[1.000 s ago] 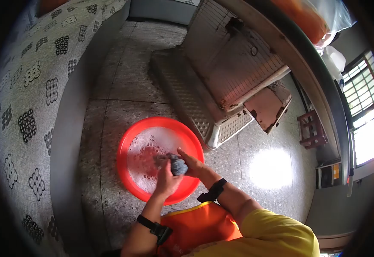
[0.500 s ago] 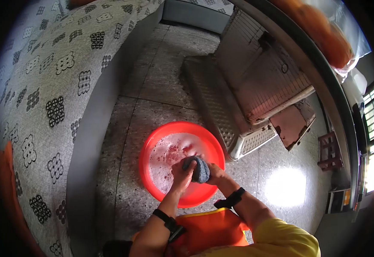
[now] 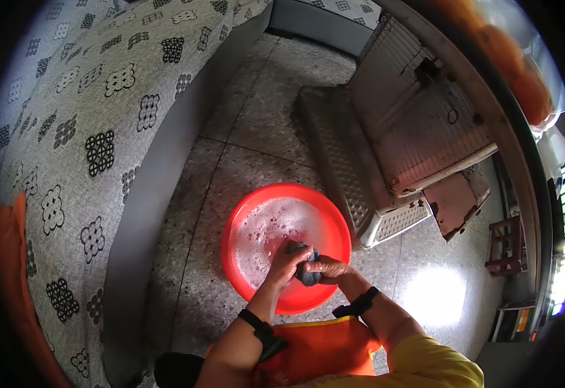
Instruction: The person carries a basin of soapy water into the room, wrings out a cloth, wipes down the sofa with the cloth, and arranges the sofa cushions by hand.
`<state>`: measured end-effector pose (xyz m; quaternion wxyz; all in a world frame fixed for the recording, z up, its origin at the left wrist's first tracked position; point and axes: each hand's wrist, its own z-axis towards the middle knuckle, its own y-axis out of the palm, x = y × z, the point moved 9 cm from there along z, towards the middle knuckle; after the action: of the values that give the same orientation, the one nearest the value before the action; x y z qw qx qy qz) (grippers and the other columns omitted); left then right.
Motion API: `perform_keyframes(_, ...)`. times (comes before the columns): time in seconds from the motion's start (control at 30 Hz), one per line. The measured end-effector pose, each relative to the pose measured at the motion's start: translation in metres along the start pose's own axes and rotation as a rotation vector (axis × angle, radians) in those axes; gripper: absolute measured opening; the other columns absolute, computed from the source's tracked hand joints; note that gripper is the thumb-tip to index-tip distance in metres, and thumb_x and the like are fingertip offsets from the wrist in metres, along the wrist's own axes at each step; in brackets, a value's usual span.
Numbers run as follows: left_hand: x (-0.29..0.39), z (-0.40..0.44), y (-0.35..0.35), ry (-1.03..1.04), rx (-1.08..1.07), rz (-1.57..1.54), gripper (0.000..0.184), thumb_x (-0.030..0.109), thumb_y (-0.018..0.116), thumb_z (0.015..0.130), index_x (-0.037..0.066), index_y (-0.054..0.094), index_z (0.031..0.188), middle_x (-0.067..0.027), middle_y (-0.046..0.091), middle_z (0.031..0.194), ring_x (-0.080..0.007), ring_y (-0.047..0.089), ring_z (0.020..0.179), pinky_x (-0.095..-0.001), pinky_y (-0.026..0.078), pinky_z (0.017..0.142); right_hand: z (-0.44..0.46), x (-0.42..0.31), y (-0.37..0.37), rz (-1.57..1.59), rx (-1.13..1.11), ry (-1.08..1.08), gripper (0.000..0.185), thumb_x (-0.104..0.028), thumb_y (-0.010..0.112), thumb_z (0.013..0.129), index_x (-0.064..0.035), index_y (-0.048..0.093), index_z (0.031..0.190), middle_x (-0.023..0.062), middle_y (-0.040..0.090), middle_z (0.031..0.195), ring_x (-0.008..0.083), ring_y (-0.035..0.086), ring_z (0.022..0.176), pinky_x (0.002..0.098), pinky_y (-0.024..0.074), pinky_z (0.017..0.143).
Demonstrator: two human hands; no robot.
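A small, dark grey wet cloth is bunched between my two hands over a red basin. Whether it is a sock or a rag I cannot tell. My left hand is closed on the cloth's left side, and my right hand grips it from the right, fingers near the left ones. Below them, foamy water fills the basin, with suds thickest on the left. Some of the cloth is hidden behind my fingers.
The basin stands on a speckled tile floor. To its right are a dimpled step and a rusty wire-fronted panel. A ledge under patterned cloth runs along the left. A small wooden stool stands further right.
Both hands have shifted slightly down with the cloth, which is squeezed into a tighter bunch. My right fingers now lie across its front. The whole view has tilted and moved a little.
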<state>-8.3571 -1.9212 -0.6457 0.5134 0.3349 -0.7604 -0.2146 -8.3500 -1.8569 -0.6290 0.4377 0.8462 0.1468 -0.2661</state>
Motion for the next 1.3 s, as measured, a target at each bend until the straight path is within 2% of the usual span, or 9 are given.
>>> perform_keyframes(0.23, 0.01, -0.002, 0.002, 0.049, 0.038, 0.402, 0.032, 0.01, 0.062, 0.081, 0.009, 0.045, 0.108, -0.0087, 0.047, 0.108, -0.0162, 0.051, 0.092, -0.0299, 0.046, 0.079, 0.005, -0.015, 0.011, -0.532, 0.159, 0.066, 0.042, -0.003, 0.075, 0.065, -0.0038, 0.053, 0.101, 0.0067, 0.06, 0.081, 0.0153, 0.06, 0.067, 0.0284, 0.0509, 0.058)
perform_keyframes(0.4, 0.01, 0.005, -0.01, 0.3, 0.07, 0.63, 0.015, 0.017, 0.061, 0.081, 0.006, 0.056, 0.089, -0.0095, 0.061, 0.079, -0.0191, 0.059, 0.074, -0.0326, 0.046, 0.069, 0.016, 0.005, -0.001, -0.935, 0.276, 0.167, 0.036, -0.011, 0.077, 0.062, -0.0055, 0.054, 0.089, 0.0026, 0.057, 0.069, 0.01, 0.056, 0.061, 0.0258, 0.0446, 0.048)
perform_keyframes(0.5, 0.01, 0.008, -0.015, 0.232, 0.162, 0.81, 0.019, 0.024, 0.057, 0.083, 0.005, 0.057, 0.088, -0.0137, 0.062, 0.077, -0.0259, 0.062, 0.073, -0.0369, 0.048, 0.067, 0.025, 0.0, 0.001, -0.953, 0.297, -0.157, 0.045, -0.025, 0.071, 0.067, -0.0057, 0.05, 0.102, 0.0108, 0.058, 0.075, 0.0195, 0.059, 0.061, 0.0334, 0.0492, 0.055)
perform_keyframes(0.6, -0.002, 0.015, -0.029, 0.083, 0.298, 1.079, 0.029, 0.033, 0.056, 0.083, 0.005, 0.06, 0.09, -0.0176, 0.063, 0.084, -0.0312, 0.061, 0.082, -0.0391, 0.047, 0.073, 0.028, 0.015, -0.008, -1.521, 0.343, 0.175, 0.05, -0.036, 0.065, 0.071, -0.0049, 0.05, 0.106, 0.0183, 0.059, 0.09, 0.0302, 0.062, 0.076, 0.0385, 0.05, 0.066)
perform_keyframes(0.67, -0.005, 0.016, -0.03, 0.096, 0.317, 1.102, 0.028, 0.031, 0.054, 0.082, 0.004, 0.06, 0.09, -0.0194, 0.062, 0.083, -0.0343, 0.061, 0.082, -0.0412, 0.047, 0.073, 0.015, -0.005, 0.008, -1.514, 0.484, 0.005, 0.05, -0.037, 0.061, 0.073, -0.0056, 0.05, 0.111, 0.022, 0.058, 0.101, 0.0351, 0.059, 0.09, 0.0423, 0.0488, 0.075)
perform_keyframes(1.1, -0.005, 0.007, -0.045, 0.0, 0.579, 0.967, 0.022, 0.016, 0.047, 0.078, 0.0, 0.06, 0.083, -0.0208, 0.063, 0.079, -0.0333, 0.062, 0.075, -0.0418, 0.048, 0.069, 0.009, 0.007, -0.001, -1.55, 0.586, 0.302, 0.042, -0.025, 0.054, 0.077, -0.0052, 0.049, 0.113, 0.0202, 0.058, 0.107, 0.0352, 0.058, 0.096, 0.0449, 0.0472, 0.079)
perform_keyframes(1.2, -0.036, 0.04, -0.061, 0.106, 0.452, 0.518, 0.024, 0.015, 0.055, 0.078, 0.004, 0.056, 0.1, -0.0143, 0.061, 0.086, -0.0249, 0.061, 0.079, -0.0363, 0.048, 0.073, 0.006, -0.008, 0.002, -1.619, 0.622, 0.2, 0.045, -0.025, 0.055, 0.077, -0.0019, 0.046, 0.114, 0.0205, 0.06, 0.101, 0.0364, 0.059, 0.091, 0.0452, 0.047, 0.078)
perform_keyframes(1.27, -0.038, 0.039, -0.056, 0.057, 0.384, 0.411, 0.033, 0.017, 0.058, 0.079, 0.005, 0.05, 0.108, -0.0123, 0.058, 0.094, -0.0221, 0.058, 0.085, -0.0347, 0.047, 0.076, -0.006, -0.039, 0.029, -1.517, 0.64, -0.524, 0.044, -0.024, 0.068, 0.071, -0.0014, 0.051, 0.104, 0.0138, 0.063, 0.088, 0.0298, 0.063, 0.077, 0.0412, 0.05, 0.069)
perform_keyframes(1.3, -0.026, 0.029, -0.043, 0.004, 0.318, 0.307, 0.043, 0.019, 0.062, 0.079, 0.007, 0.044, 0.116, -0.0102, 0.055, 0.101, -0.0192, 0.055, 0.091, -0.0331, 0.045, 0.079, -0.008, -0.042, 0.021, -1.516, 0.629, -0.527, 0.044, -0.024, 0.068, 0.071, -0.0014, 0.051, 0.104, 0.0138, 0.063, 0.088, 0.0298, 0.063, 0.077, 0.0412, 0.05, 0.069)
